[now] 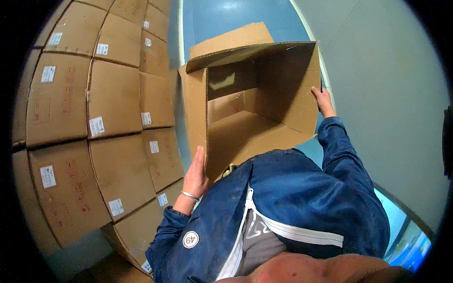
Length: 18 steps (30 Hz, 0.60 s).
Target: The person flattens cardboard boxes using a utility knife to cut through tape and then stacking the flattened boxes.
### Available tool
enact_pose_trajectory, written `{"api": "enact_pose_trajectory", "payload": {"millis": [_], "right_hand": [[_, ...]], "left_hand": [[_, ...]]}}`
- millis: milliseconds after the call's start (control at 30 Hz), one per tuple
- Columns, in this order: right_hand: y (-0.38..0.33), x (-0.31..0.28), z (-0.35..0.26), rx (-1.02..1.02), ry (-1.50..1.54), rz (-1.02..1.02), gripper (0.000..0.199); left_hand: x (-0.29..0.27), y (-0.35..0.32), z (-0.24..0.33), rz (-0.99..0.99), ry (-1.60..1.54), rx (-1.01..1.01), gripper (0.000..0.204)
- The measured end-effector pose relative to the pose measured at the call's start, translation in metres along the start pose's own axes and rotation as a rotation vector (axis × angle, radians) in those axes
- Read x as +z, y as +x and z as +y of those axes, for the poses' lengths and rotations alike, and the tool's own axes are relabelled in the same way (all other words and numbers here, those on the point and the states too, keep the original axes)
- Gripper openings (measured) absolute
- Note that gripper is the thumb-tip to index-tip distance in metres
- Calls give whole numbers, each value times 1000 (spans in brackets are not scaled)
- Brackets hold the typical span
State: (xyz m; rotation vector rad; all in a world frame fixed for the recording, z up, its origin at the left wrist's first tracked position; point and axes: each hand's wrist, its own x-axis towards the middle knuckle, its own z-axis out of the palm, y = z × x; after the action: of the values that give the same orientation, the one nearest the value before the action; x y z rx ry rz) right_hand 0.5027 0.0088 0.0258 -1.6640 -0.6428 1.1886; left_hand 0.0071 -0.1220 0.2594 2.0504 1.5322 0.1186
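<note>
I carry a large open cardboard box (278,122) in front of my body, its opening turned up toward me. Its inside shows bare brown walls, a cut-out gap in one side and a pale torn patch. One flap (231,37) sticks out at the far side. My left hand (194,177), with a bangle at the wrist, presses against the box's near left side, fingers pointing up along it. At the right wall, my right hand (324,101) grips the edge; some of its fingers are hidden behind the cardboard. A narrow dark thing shows beside them, too small to make out.
Stacked closed cartons (115,89) with white labels form a wall along my left. On the right runs a plain grey wall (387,94). A blue floor (236,14) with a pale edge line stretches ahead between them. Something bright blue (410,245) lies at the lower right.
</note>
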Motion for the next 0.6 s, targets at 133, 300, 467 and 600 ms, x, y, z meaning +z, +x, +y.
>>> {"api": "enact_pose_trajectory", "payload": {"millis": [133, 300, 467, 600], "right_hand": [[-20, -2, -22, -254, -419, 295, 38], [-104, 37, -110, -341, -161, 220, 38], [-186, 167, -156, -480, -131, -625, 48], [-186, 234, -165, -490, -276, -652, 72]], "left_hand": [[-13, 12, 4, 34, 74, 85, 84], [-16, 24, 12, 54, 139, 104, 87], [-20, 44, 27, 54, 175, 120, 92], [-21, 71, 42, 95, 286, 171, 94]]}}
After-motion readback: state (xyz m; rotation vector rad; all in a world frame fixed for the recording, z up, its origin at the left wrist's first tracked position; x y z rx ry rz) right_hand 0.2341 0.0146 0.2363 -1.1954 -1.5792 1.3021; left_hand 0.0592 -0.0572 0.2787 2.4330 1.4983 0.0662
